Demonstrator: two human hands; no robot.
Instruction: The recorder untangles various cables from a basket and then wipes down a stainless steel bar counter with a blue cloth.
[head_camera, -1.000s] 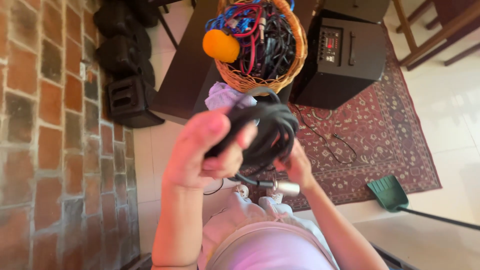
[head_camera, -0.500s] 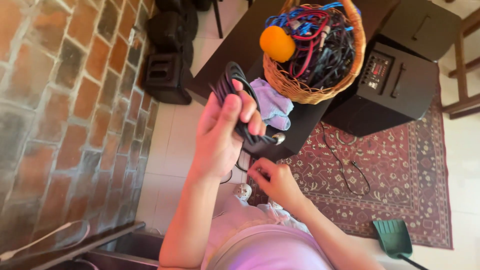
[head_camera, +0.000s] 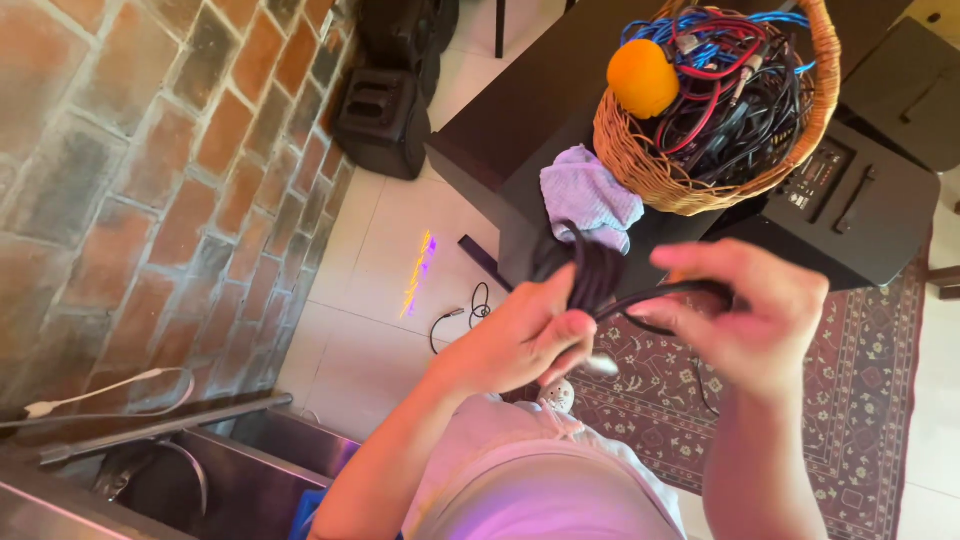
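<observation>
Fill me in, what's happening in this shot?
A person holds a coiled black cable in both hands: the left hand grips the bundle, and the right hand holds a loop of it. Beyond them, a wicker basket of tangled cables with an orange ball sits on a dark table, a lilac cloth beside it.

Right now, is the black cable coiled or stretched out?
Coiled: the cable hangs in bunched loops gripped by the left hand, with the right hand pinching one strand.
</observation>
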